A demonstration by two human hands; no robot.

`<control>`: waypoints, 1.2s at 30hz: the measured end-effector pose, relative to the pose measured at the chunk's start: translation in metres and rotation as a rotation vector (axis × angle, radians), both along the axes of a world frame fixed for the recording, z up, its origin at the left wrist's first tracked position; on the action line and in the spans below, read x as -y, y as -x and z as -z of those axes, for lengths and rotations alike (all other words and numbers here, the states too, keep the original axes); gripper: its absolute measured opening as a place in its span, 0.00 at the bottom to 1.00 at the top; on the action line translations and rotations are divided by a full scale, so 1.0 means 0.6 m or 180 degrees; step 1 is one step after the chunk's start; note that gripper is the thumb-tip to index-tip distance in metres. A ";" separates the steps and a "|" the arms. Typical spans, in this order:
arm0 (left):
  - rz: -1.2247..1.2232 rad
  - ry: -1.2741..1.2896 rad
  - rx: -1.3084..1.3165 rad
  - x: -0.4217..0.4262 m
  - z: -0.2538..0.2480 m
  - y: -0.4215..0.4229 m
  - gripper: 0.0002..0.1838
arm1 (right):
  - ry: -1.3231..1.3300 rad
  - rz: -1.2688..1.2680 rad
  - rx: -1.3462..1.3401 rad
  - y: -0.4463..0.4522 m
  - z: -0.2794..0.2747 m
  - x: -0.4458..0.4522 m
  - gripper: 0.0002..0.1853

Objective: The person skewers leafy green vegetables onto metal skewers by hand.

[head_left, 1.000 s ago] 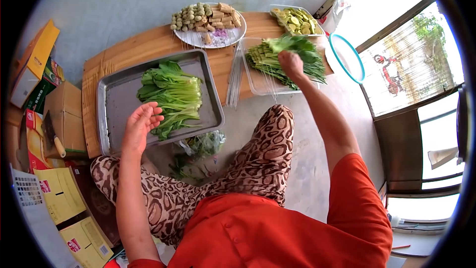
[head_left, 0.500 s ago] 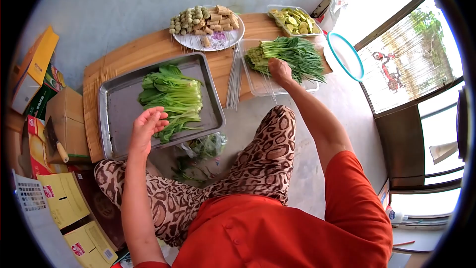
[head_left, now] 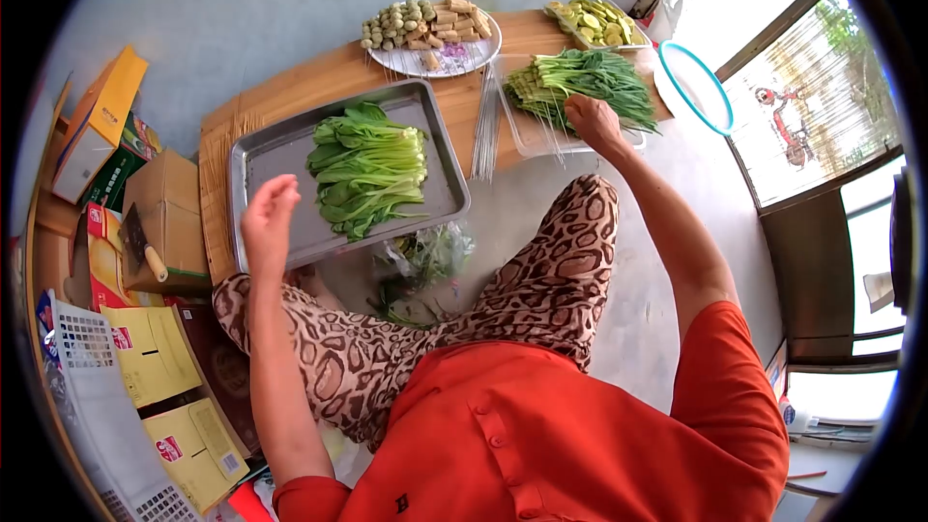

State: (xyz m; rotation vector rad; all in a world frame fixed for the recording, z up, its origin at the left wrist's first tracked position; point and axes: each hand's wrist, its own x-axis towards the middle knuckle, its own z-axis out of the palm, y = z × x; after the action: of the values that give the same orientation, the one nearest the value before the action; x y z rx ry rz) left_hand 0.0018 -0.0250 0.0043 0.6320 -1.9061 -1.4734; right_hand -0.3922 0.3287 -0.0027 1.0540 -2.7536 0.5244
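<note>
My left hand [head_left: 268,222] is raised at the left side of the grey metal tray [head_left: 275,150], its fingers loosely curled and no object visible in it. Leafy greens [head_left: 367,169] lie in rows in that tray, to the right of this hand. My right hand [head_left: 594,123] is closed at the front edge of the skewered long green vegetables [head_left: 590,82]; what its fingers grip is hidden. These vegetables lie in a clear plastic box [head_left: 530,135]. Thin metal skewers [head_left: 486,126] lie between the tray and the box.
Behind are a plate [head_left: 483,56] of rolled and round pieces and a box of sliced vegetables [head_left: 599,24]. A teal-rimmed round item [head_left: 696,87] stands at right. Cartons [head_left: 164,222], a knife [head_left: 145,246] and a white basket [head_left: 87,338] are at left. Bagged greens [head_left: 425,251] lie below the tray.
My right hand has come down from above the long green vegetables to their front edge. My left hand has shifted left, away from the leafy greens. The view has shifted slightly.
</note>
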 end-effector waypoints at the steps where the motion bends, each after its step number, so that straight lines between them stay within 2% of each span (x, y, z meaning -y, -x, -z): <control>1: -0.0217 0.0261 -0.0076 -0.006 -0.020 -0.023 0.11 | 0.0081 -0.0148 0.0085 -0.017 -0.007 -0.001 0.12; 2: -0.0445 0.0528 -0.0153 -0.017 -0.044 -0.049 0.11 | 0.0067 -0.0158 0.0095 -0.032 -0.011 0.003 0.12; 4: -0.1122 0.0789 -0.0374 -0.047 -0.070 -0.104 0.11 | 0.0133 -0.0298 0.0795 -0.061 -0.015 0.017 0.12; 5: -0.1408 0.0854 -0.0423 -0.054 -0.065 -0.134 0.11 | -0.0040 -0.0227 0.1079 -0.081 -0.022 0.032 0.12; 6: -0.1701 0.0922 -0.0477 -0.057 -0.058 -0.165 0.11 | -0.0226 -0.0316 0.1007 -0.090 -0.014 0.046 0.12; 8: -0.2098 0.0740 -0.0640 -0.054 -0.010 -0.233 0.12 | -0.0632 -0.0557 0.1320 -0.128 -0.032 0.076 0.14; 10: -0.2277 0.0292 -0.0072 -0.061 0.040 -0.306 0.13 | -0.0770 -0.0763 0.1226 -0.134 -0.005 0.099 0.14; 12: -0.2239 -0.0354 0.0472 -0.064 0.124 -0.371 0.13 | -0.1188 -0.0669 0.1274 -0.137 0.028 0.117 0.14; 14: -0.1839 -0.0288 0.0841 -0.085 0.220 -0.425 0.17 | -0.1334 -0.0612 0.1270 -0.121 0.083 0.128 0.16; 16: -0.1431 -0.2475 -0.0224 -0.143 0.229 -0.416 0.19 | -0.1533 0.0171 0.1793 -0.117 0.117 0.133 0.17; 18: -0.1525 -0.3730 -0.0471 -0.184 0.280 -0.453 0.24 | -0.1433 0.0398 0.2095 -0.110 0.140 0.134 0.17; 19: -0.1531 -0.3740 -0.0442 -0.192 0.299 -0.468 0.24 | -0.1179 0.0605 0.2287 -0.109 0.147 0.135 0.17; 23: -0.0526 -0.1861 0.1258 -0.180 0.294 -0.486 0.25 | -0.0456 0.0922 0.2827 -0.111 0.176 0.134 0.18; 24: -0.0762 -0.2697 0.0637 -0.173 0.291 -0.489 0.25 | -0.0443 0.0946 0.2834 -0.112 0.181 0.134 0.18; 25: -0.1086 -0.3483 -0.0026 -0.174 0.235 -0.450 0.26 | -0.0180 0.0938 0.2892 -0.115 0.185 0.134 0.18; 28: -0.0944 -0.3005 0.0289 -0.147 0.149 -0.426 0.24 | 0.0184 0.0961 0.2949 -0.110 0.202 0.136 0.17; 30: -0.0905 -0.2953 0.0153 -0.141 0.143 -0.418 0.24 | 0.0205 0.1185 0.3075 -0.107 0.202 0.138 0.16; 32: -0.0874 -0.3409 -0.0047 -0.139 0.167 -0.405 0.25 | 0.0216 0.1227 0.3128 -0.109 0.204 0.140 0.15; 34: -0.1476 -0.3944 0.0008 -0.163 0.169 -0.392 0.26 | 0.0238 0.1281 0.3166 -0.106 0.207 0.138 0.13; 36: -0.1297 -0.3938 -0.0039 -0.169 0.155 -0.381 0.26 | 0.0305 0.1204 0.3131 -0.118 0.205 0.138 0.12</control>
State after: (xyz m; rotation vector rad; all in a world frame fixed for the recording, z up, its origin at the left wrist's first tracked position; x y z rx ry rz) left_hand 0.2305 0.0766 -0.0886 1.4047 -0.5696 -2.2163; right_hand -0.3216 0.2457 -0.1256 0.2094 -3.5267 1.3769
